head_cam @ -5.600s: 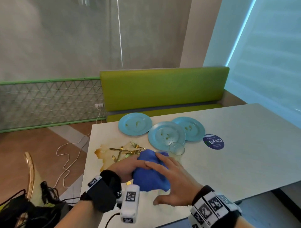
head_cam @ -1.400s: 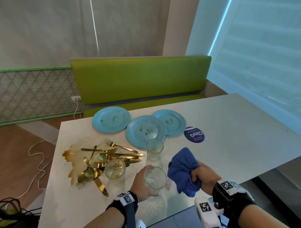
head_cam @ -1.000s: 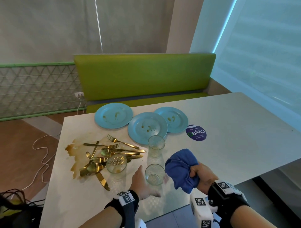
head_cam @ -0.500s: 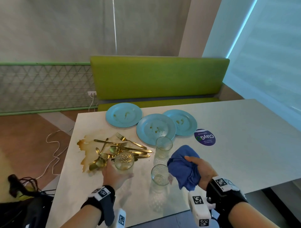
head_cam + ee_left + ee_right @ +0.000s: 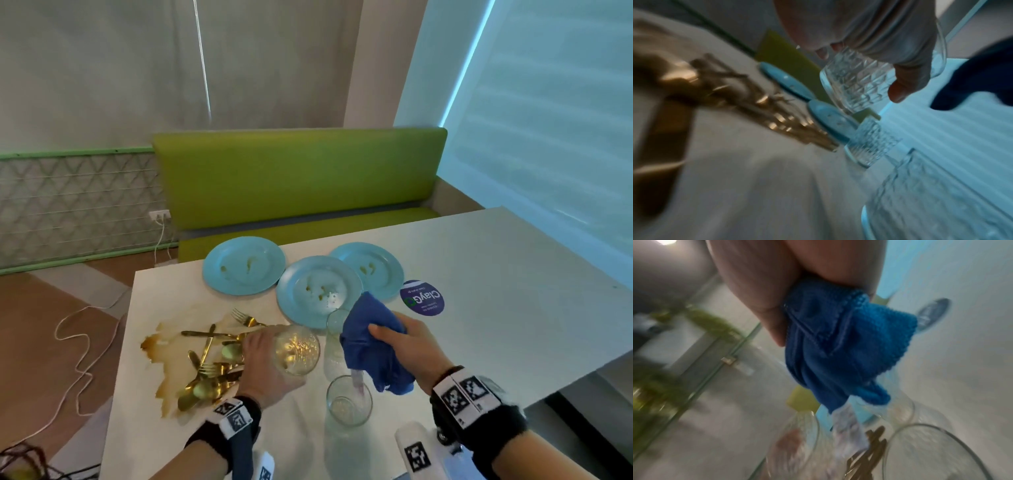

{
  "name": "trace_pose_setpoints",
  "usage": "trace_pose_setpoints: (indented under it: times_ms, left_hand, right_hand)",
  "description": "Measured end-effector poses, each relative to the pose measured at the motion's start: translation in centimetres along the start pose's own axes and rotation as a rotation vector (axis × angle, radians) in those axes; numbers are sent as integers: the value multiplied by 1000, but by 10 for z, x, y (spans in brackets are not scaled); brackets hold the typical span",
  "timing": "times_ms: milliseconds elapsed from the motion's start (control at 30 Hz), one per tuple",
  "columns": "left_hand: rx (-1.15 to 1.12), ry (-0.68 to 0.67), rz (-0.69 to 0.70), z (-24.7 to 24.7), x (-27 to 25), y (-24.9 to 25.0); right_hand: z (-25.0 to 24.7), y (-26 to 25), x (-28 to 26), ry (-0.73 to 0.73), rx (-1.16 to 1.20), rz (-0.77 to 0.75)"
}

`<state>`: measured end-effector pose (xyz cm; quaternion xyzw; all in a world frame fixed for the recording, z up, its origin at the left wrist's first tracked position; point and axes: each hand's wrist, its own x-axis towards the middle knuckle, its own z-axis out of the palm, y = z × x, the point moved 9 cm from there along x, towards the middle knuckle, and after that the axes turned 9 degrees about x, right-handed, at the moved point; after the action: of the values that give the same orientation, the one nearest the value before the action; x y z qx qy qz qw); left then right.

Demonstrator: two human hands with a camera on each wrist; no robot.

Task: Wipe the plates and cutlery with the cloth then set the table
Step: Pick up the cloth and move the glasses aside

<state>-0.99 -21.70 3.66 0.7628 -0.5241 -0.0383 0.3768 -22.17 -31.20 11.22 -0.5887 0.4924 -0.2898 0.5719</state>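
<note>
Now the left hand (image 5: pixel 265 365) grips a cut glass (image 5: pixel 297 349) above the counter (image 5: pixel 496 274) while the right hand (image 5: pixel 407 346) clutches the blue cloth (image 5: pixel 371 346) just beside it, best pushed inside and twisted firmly.

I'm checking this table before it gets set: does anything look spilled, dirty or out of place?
Yes. A brown spill stains the table near its left edge, and the gold cutlery lies heaped in it. All three blue plates carry food smears. Nothing looks broken.
</note>
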Motion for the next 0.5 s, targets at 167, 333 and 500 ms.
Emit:
trace_pose_setpoints:
  times_ms: [167, 333, 500]
  left_hand:
    - [-258, -191, 109, 5, 40, 44]
    - [-153, -406, 281, 2, 65, 87]
    - [-12, -720, 470, 6, 51, 117]
  right_hand:
    - [61, -59, -17, -69, -614, -580]
    - [101, -40, -30, -387, -1118, -851]
    - [104, -24, -24, -577, -1407, -818]
